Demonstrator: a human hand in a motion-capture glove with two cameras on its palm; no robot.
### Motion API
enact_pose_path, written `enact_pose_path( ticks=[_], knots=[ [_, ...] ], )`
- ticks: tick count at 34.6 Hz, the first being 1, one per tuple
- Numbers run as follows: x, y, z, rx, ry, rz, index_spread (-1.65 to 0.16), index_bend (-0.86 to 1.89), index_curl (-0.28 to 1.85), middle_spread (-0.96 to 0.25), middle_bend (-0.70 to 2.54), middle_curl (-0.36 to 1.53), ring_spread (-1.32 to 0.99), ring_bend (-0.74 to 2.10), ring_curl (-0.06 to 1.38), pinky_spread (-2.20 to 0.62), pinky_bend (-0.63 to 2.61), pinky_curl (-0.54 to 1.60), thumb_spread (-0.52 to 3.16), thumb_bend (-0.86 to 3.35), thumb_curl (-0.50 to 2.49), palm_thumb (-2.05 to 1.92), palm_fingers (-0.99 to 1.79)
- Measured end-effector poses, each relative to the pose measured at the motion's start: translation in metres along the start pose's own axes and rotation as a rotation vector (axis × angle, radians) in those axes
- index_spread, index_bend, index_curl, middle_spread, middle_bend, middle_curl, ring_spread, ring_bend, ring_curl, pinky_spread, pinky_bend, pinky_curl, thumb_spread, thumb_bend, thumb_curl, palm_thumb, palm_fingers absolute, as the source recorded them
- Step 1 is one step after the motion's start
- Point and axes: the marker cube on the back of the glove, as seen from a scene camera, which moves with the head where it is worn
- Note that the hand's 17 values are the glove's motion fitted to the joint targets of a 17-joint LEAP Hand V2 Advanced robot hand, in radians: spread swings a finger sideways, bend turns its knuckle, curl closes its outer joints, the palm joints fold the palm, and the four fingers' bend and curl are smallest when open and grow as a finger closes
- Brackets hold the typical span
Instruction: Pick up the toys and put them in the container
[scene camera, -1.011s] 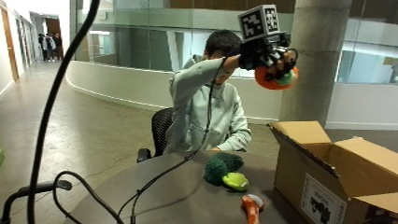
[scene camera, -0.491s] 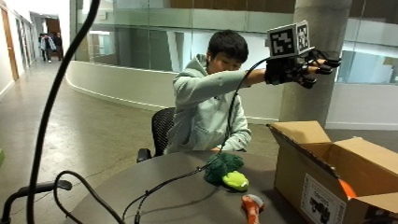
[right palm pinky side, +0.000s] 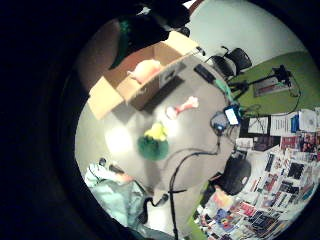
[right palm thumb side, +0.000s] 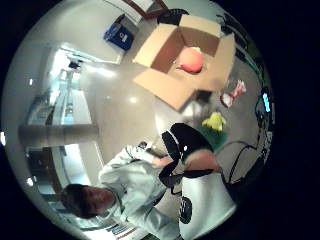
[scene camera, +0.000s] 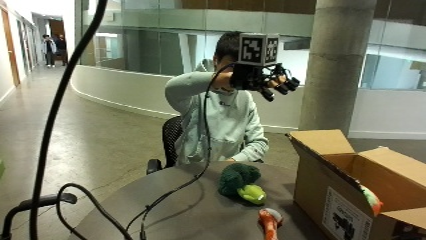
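Outside view shows the gloved right hand (scene camera: 266, 80) raised high, fingers loosely spread, holding nothing.

A person sits behind the round surface (scene camera: 193, 210), with the right hand (scene camera: 266, 79) raised high above it, in front of the face, holding nothing. On the surface, near its middle, lies a plush toy (scene camera: 241, 183); nearer the camera and a little to its right lies a smaller toy (scene camera: 269, 221). To the right of both stands an open cardboard box (scene camera: 353, 187) — flaps spread — with a round toy (right palm thumb side: 191, 60) inside it. A cable (scene camera: 180, 190) runs across the surface to the left of the toys.
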Motion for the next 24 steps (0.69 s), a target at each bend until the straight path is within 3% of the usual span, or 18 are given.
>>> enact_pose_path(
  ticks=[5, 9, 13, 19, 24],
  knots=[
    [0.024, 0.047, 0.049, -0.059, 0.071, -0.024, -0.25, 0.15, 0.25, 0.02, 0.08, 0.23, -0.01, 0.20, 0.28, 0.04, 0.83, 0.33, 1.20, -0.01, 0.42, 0.32, -0.21],
    [0.012, 0.087, 0.107, -0.155, 0.014, -0.066, -0.26, 0.23, 0.28, -0.01, 0.23, 0.26, -0.05, 0.30, 0.29, 0.03, 0.72, 0.30, 1.25, 0.02, 0.43, 0.38, 0.14],
    [0.007, 0.106, 0.170, -0.305, 0.014, -0.057, -0.26, 0.15, 0.29, -0.02, 0.19, 0.27, -0.06, 0.29, 0.30, 0.02, 0.77, 0.32, 1.27, 0.02, 0.42, 0.41, 0.04],
    [0.029, 0.087, 0.244, -0.453, 0.010, -0.022, -0.26, 0.09, 0.26, -0.01, 0.13, 0.26, -0.03, 0.19, 0.29, 0.03, 0.90, 0.35, 1.28, 0.00, 0.40, 0.40, -0.20],
    [0.048, 0.063, 0.277, -0.449, 0.010, 0.008, -0.28, 0.11, 0.25, 0.00, 0.03, 0.21, 0.00, 0.26, 0.31, 0.04, 1.06, 0.40, 1.28, -0.01, 0.39, 0.39, -0.11]
  ],
)
